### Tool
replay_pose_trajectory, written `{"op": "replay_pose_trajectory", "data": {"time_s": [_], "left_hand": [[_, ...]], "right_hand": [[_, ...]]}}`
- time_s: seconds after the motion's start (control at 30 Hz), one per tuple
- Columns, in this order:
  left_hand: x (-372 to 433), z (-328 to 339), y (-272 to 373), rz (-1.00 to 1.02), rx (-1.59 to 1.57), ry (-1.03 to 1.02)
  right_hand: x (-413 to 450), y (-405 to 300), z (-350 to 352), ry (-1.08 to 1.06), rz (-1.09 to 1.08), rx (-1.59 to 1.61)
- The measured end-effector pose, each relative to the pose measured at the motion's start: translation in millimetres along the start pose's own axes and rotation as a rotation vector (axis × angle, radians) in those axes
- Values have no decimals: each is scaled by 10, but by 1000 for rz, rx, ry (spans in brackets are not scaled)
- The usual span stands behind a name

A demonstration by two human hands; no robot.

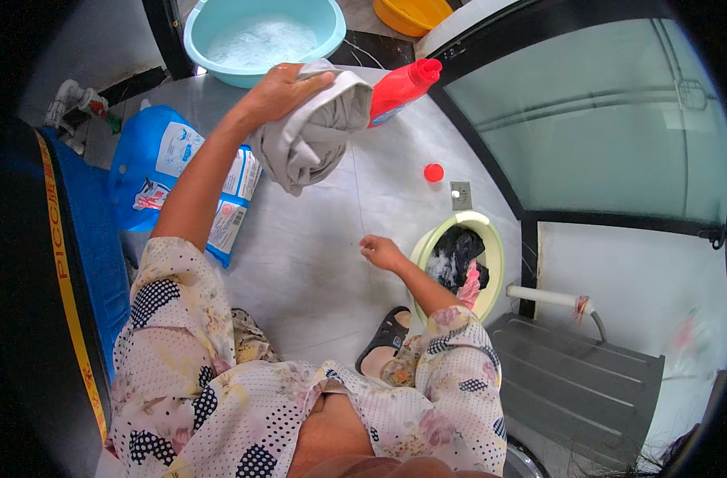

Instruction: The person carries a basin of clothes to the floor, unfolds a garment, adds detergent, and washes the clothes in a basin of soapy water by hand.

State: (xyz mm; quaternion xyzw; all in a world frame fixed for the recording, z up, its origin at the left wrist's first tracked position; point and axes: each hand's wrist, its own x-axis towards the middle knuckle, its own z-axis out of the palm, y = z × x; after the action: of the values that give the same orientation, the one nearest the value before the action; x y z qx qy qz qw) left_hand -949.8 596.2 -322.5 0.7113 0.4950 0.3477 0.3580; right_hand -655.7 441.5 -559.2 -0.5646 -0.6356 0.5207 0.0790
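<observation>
My left hand (279,92) grips a bundled light grey cloth (315,137) in the air, just in front of a light blue plastic basin (196,45) that holds sudsy water (265,42). Behind the cloth stands a red plastic bottle (396,89) with its mouth uncovered; its lower part is partly hidden. My right hand (380,251) hangs over the floor with bent fingers and no object visible in it. Beside that hand is a pale green basin (499,263) with dark wet cloth (459,251) and a pink cloth (471,287). A red cap (434,173) lies on the floor.
At left are a large blue detergent container (139,143), a blue-and-white package (229,221) and pipe fittings (70,107). An orange basin (414,15) is at the top. A square floor drain (460,196), a white pipe (548,296) and a grey slatted plastic stool (572,382) lie to the right.
</observation>
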Motion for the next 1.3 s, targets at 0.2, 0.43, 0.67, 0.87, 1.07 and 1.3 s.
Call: {"op": "replay_pose_trajectory", "data": {"time_s": [0.2, 0.43, 0.67, 0.87, 1.07, 1.3], "left_hand": [[0, -89, 251, -136, 168, -299], [-942, 797, 387, -317, 411, -954], [-1940, 1316, 30, -188, 430, -1304], [-2116, 1407, -345, -126, 371, -1234], [-1820, 1235, -270, -34, 459, -830], [-1391, 973, -177, -38, 333, -556]], "right_hand": [[301, -140, -423, 189, -177, -205], [400, 75, -779, 348, -246, -396], [438, -553, -1647, 734, -207, -135], [479, -1660, -2032, 960, -503, 66], [523, -2210, -2136, 998, -575, -416], [480, -2264, -2043, 976, -383, -479]]}}
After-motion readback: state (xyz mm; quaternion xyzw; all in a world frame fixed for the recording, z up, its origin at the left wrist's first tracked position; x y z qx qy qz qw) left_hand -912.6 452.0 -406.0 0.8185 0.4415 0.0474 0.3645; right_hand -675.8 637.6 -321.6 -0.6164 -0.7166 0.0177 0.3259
